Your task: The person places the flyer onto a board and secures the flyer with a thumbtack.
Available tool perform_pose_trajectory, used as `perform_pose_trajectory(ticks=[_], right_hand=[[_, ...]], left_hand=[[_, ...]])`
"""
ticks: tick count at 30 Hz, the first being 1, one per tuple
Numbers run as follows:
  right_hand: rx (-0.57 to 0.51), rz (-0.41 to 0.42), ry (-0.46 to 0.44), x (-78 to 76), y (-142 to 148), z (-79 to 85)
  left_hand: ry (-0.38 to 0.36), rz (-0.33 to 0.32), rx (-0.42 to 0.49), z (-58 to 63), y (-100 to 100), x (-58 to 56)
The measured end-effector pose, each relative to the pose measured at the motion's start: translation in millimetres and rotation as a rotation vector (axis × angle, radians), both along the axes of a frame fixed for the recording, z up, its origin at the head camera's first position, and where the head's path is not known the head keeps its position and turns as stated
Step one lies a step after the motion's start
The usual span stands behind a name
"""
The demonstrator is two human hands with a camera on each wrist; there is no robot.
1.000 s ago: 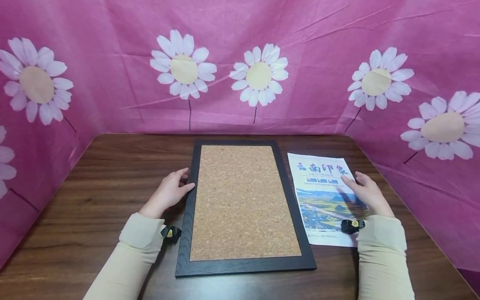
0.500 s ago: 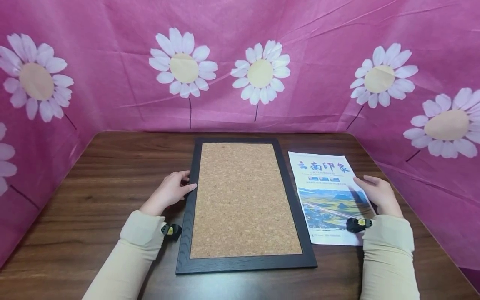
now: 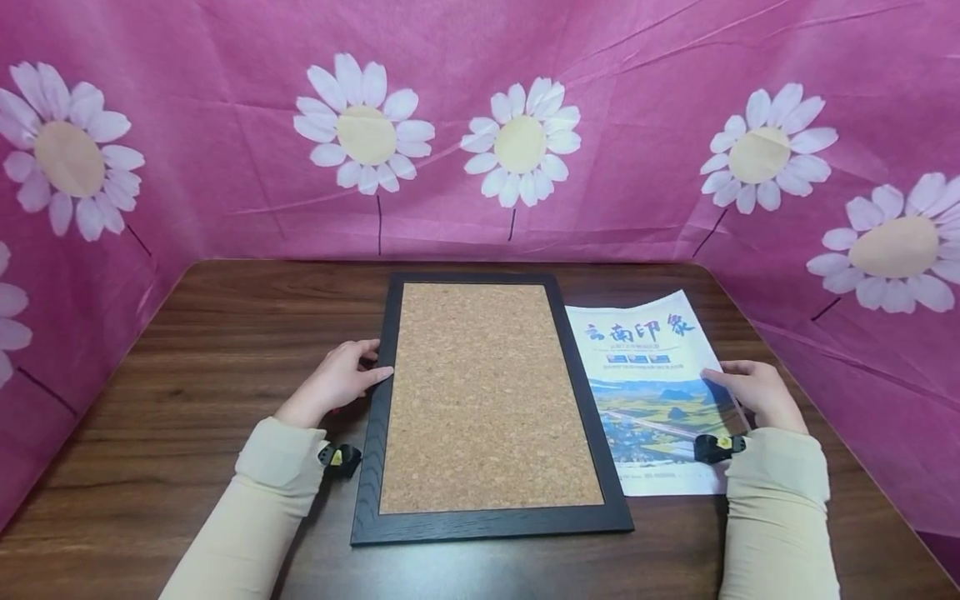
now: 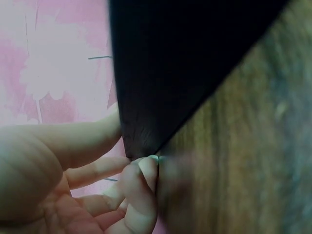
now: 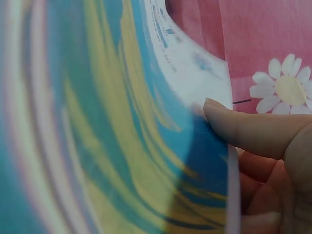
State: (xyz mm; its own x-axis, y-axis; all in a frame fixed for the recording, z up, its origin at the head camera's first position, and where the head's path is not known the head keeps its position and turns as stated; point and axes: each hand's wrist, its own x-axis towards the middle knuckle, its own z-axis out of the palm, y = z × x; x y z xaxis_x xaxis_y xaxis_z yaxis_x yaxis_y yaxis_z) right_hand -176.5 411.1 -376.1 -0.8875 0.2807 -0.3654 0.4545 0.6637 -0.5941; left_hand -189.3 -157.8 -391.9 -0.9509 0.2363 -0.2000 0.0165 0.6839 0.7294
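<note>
A cork board [image 3: 491, 400] with a black frame [image 3: 491, 527] lies lengthwise on the table. My left hand [image 3: 333, 383] grips the frame's left side, the thumb on top and the other fingers curled at the edge, as the left wrist view shows with the thumb [image 4: 90, 141] against the dark frame [image 4: 146, 97]. A printed paper poster [image 3: 637, 358], with large lettering over a landscape picture, is at the board's right. Its right edge is pinched by my right hand [image 3: 757, 392]; the thumb [image 5: 248, 131] presses on the poster's printed face [image 5: 146, 161], which bows in the right wrist view.
The brown wooden table [image 3: 225, 333] reaches back to a pink cloth [image 3: 442, 225] printed with white daisies, which also hangs along both sides. A black wrist camera [image 3: 718, 448] on the right wrist overlaps the poster's lower right part in the head view.
My right hand first moved to the poster's right edge and took hold of it. The poster has since shifted left, its top right corner lifting. My left hand stays at the frame.
</note>
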Motion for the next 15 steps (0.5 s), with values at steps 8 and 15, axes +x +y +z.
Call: perform_pose_trajectory(ticks=[8, 15], right_hand=[[0.072, -0.044, 0.036, 2.1, -1.2, 3.8], [0.086, -0.070, 0.035, 3.8, -1.0, 8.4]], left_hand=[[0.020, -0.005, -0.029, 0.1, -1.5, -0.7], [0.017, 0.001, -0.031, -0.1, -0.8, -0.6]])
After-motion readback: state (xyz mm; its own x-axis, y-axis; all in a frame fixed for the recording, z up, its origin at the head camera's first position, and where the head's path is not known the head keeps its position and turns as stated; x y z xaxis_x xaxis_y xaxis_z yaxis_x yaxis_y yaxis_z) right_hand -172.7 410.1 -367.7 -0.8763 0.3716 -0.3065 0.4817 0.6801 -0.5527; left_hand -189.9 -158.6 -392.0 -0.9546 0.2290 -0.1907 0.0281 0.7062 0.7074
